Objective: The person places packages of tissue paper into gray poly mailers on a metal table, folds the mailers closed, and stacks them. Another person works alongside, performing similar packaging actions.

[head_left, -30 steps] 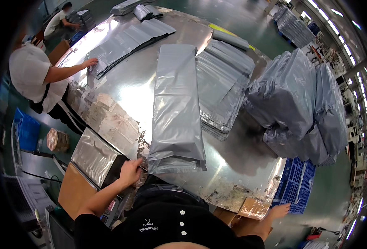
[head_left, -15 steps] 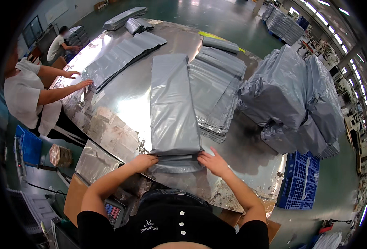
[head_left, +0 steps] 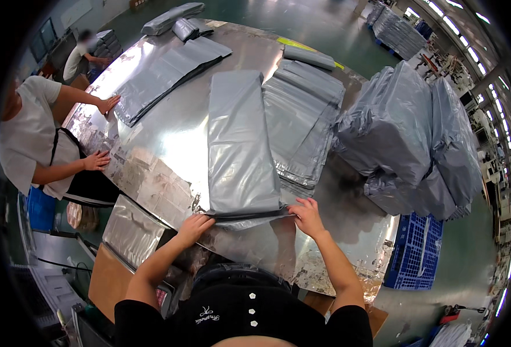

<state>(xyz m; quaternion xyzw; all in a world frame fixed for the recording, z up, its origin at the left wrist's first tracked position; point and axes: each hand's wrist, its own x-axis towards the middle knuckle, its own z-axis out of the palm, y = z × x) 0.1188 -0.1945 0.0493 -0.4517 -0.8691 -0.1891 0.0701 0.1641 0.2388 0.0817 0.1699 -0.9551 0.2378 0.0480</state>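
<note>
A long bundle of grey plastic bags (head_left: 241, 144) lies lengthwise on the metal-topped table before me. Its near end has a narrow flap, partly lifted and folded. My left hand (head_left: 196, 227) pinches the flap's left corner, fingers bent over it. At the right corner, my right hand (head_left: 307, 218) has its thumb and fingers closed on the flap edge. Right beside the bundle, touching it, is a fanned stack of flat grey plastic bags (head_left: 304, 110).
Large wrapped grey bales (head_left: 388, 127) stand at the right, near a blue plastic pallet (head_left: 418, 251). At left, a co-worker (head_left: 35, 133) has one hand by another grey bag stack (head_left: 171, 75) and the other on the table (head_left: 171, 141). Grey rolls (head_left: 186, 28) lie at the far edge.
The near flap has been raised and drawn in toward the bundle, with both my hands now gripping its corners. The co-worker's nearer hand has moved off the bag stack toward the table edge.
</note>
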